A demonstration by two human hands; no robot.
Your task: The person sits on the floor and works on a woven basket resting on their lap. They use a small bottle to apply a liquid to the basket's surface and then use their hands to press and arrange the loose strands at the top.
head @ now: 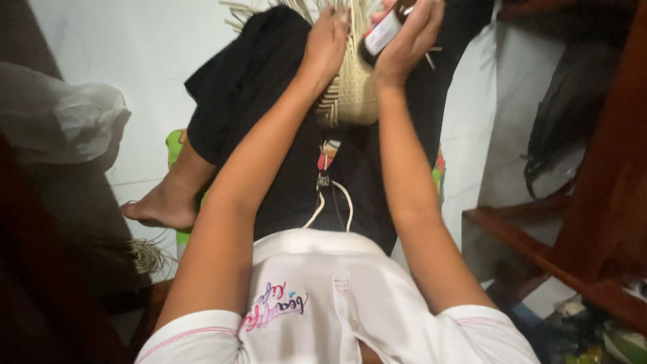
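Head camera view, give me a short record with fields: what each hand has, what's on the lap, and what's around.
left hand: gripping the woven straw piece at its upper edge
right hand: closed around a small dark bottle with a white label, pressed against the weaving
weaving: pale, partly finished, loose strands sticking out at top
lap: black trousers, seated, bare foot at left
surroundings: plastic bag at left, wooden furniture at right
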